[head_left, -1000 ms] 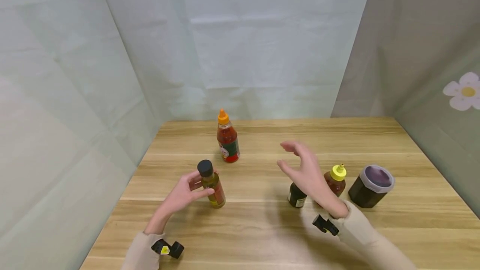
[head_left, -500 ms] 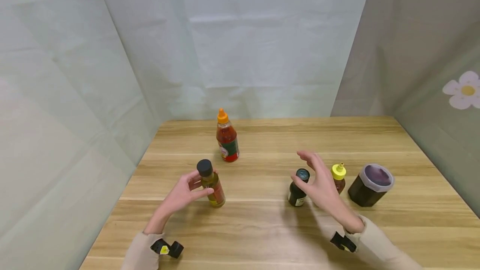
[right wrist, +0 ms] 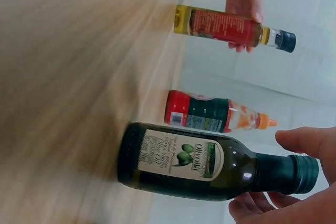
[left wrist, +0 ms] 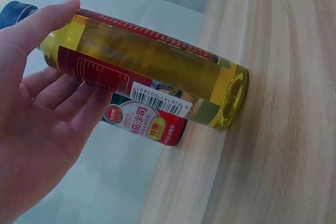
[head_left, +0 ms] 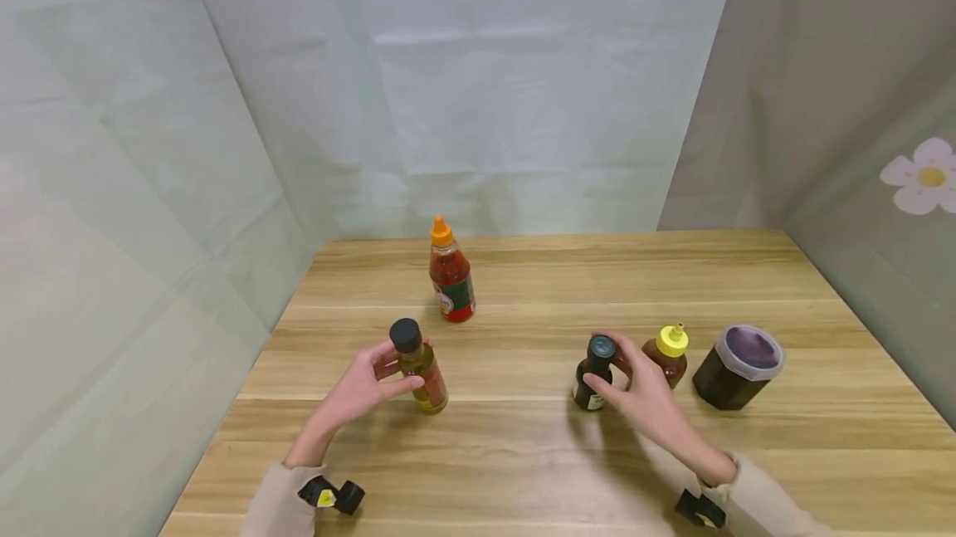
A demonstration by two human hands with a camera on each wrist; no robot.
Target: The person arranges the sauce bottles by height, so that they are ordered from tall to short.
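My left hand point(head_left: 364, 388) grips a bottle of yellow oil point(left wrist: 157, 64) with a black cap and red label, thumb on one side and fingers round the other. This bottle stands upright on the wooden table point(head_left: 493, 471). My right hand point(head_left: 648, 394) is at the neck of a dark green olive oil bottle point(right wrist: 199, 163), upright on the table too. In the right wrist view, its thumb point(right wrist: 299, 139) stands a little off the neck while the fingertips curve in from the other side.
A ketchup bottle point(head_left: 451, 284) with an orange nozzle stands at the back, between the hands. Right of my right hand are a brown sauce bottle point(head_left: 670, 354) with a yellow cap and a dark jar point(head_left: 732, 371) with a pale lid. Cloth walls point(head_left: 538, 89) enclose the table.
My right hand has moved down and right to the olive oil bottle, from above and left of it, its thumb and fingers now round the neck. The left hand and its bottle stay put.
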